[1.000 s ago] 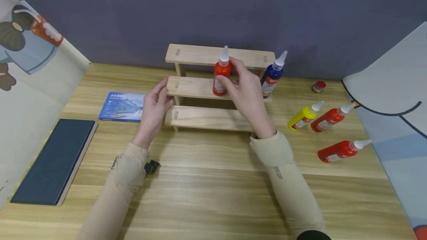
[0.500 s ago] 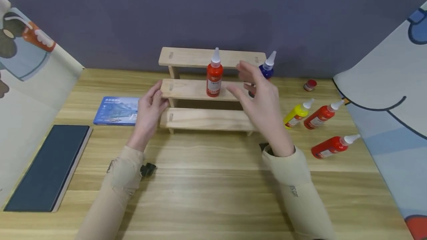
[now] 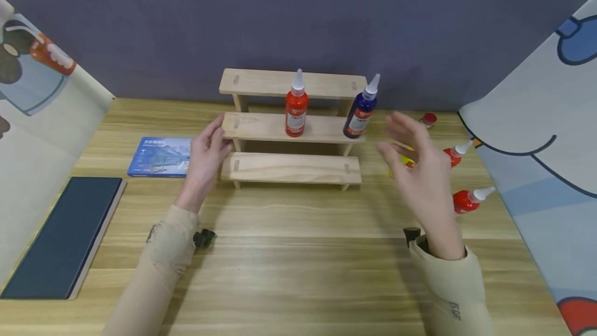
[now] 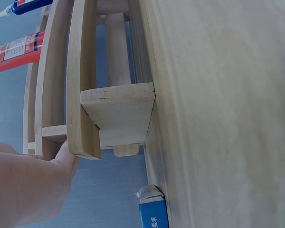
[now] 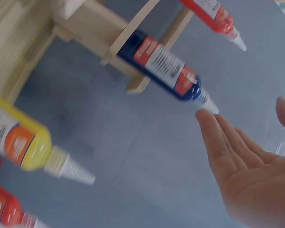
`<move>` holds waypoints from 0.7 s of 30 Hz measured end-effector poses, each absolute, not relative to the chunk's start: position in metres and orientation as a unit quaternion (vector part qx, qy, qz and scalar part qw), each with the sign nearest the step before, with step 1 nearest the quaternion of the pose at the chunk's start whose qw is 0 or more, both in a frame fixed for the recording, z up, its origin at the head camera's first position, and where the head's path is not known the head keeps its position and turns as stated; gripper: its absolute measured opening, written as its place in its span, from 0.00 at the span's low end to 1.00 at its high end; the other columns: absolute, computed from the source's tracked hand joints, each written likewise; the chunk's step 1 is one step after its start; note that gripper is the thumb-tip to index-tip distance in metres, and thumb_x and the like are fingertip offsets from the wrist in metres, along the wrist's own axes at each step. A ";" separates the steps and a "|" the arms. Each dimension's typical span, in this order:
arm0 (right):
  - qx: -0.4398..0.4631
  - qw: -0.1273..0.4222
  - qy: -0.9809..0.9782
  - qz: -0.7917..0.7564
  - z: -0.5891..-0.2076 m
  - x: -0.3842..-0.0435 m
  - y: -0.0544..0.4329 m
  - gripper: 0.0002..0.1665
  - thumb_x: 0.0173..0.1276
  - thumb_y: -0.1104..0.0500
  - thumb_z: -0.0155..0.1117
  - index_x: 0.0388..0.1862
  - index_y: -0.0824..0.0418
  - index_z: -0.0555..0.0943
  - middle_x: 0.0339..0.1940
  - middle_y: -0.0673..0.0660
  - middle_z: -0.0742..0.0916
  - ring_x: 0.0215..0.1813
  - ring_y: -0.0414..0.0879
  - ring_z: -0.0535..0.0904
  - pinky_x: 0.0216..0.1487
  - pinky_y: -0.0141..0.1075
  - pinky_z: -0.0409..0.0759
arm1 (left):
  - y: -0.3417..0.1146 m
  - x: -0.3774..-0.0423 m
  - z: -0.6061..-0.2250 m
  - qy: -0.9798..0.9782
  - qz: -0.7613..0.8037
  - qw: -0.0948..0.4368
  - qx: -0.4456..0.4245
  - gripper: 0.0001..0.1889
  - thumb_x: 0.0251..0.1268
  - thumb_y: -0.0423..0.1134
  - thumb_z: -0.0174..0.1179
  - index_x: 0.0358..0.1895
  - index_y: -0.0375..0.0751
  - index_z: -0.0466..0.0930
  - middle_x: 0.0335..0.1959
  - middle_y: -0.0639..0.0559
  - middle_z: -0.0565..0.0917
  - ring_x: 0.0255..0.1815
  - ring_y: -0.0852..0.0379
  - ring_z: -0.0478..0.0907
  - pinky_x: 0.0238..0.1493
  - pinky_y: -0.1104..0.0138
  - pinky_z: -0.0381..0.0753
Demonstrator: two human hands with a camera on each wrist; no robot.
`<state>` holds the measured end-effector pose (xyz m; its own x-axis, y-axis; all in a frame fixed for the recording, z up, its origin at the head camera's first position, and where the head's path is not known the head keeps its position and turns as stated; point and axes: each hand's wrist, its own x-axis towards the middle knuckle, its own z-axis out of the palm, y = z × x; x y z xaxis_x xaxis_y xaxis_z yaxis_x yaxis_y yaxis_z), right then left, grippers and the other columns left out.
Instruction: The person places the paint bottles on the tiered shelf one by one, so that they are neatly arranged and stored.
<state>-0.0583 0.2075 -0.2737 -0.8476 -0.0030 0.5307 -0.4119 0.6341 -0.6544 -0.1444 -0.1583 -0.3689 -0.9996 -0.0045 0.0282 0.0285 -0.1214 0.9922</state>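
Observation:
A three-tier wooden display rack (image 3: 291,168) stands against the back wall. On its middle tier are a red paint bottle (image 3: 296,113) near the centre and a dark blue paint bottle (image 3: 359,115) at the right end, both upright with white nozzle caps. My left hand (image 3: 205,159) grips the left end of the middle tier, thumb at the front; the left wrist view shows the hand (image 4: 31,183) at that end. Holding nothing, my right hand (image 3: 420,175) hovers right of the rack, fingers spread, in front of a yellow paint bottle (image 5: 26,137) it mostly hides in the head view.
Two more red bottles, one near (image 3: 466,201) and one farther back (image 3: 454,155), stand on the right of the table, partly covered by my right hand. Behind them is a small red-capped jar (image 3: 428,119). To the left lie a blue box (image 3: 159,157) and a dark flat board (image 3: 62,237).
My right hand has let go of the red bottle on the middle tier and moved right, uncovering the blue bottle. My left hand stays at the rack's left end.

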 end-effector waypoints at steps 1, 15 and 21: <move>0.113 0.253 -0.871 0.405 -0.275 -0.056 0.212 0.30 0.76 0.68 0.71 0.74 0.67 0.76 0.67 0.60 0.86 0.62 0.58 0.86 0.60 0.18 0.80 | -0.158 -0.144 -0.369 -0.663 -0.748 0.012 -0.009 0.27 0.92 0.36 0.39 0.86 0.36 0.53 0.87 0.38 0.55 0.84 0.43 0.59 0.78 0.65 0.71; 0.007 0.271 -0.882 0.386 -0.279 -0.027 0.272 0.32 0.76 0.68 0.71 0.76 0.59 0.77 0.70 0.54 0.84 0.63 0.29 0.80 0.68 0.25 0.80 | -0.160 -0.143 -0.370 -0.663 -0.748 0.007 -0.014 0.28 0.92 0.37 0.39 0.86 0.37 0.52 0.87 0.39 0.53 0.85 0.44 0.57 0.79 0.64 0.70; -0.034 0.291 -0.884 0.364 -0.283 -0.014 0.294 0.30 0.77 0.62 0.72 0.76 0.55 0.79 0.70 0.55 0.85 0.65 0.31 0.80 0.71 0.27 0.78 | -0.159 -0.143 -0.369 -0.666 -0.746 0.008 -0.012 0.28 0.92 0.37 0.39 0.87 0.36 0.52 0.87 0.39 0.53 0.85 0.43 0.57 0.79 0.65 0.70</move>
<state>-0.0143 0.2945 -0.2829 -0.8289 0.2706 0.4895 -0.1519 0.7334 -0.6626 -0.1434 -0.1588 -0.3695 -0.9996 0.0053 0.0285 0.0277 -0.1134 0.9932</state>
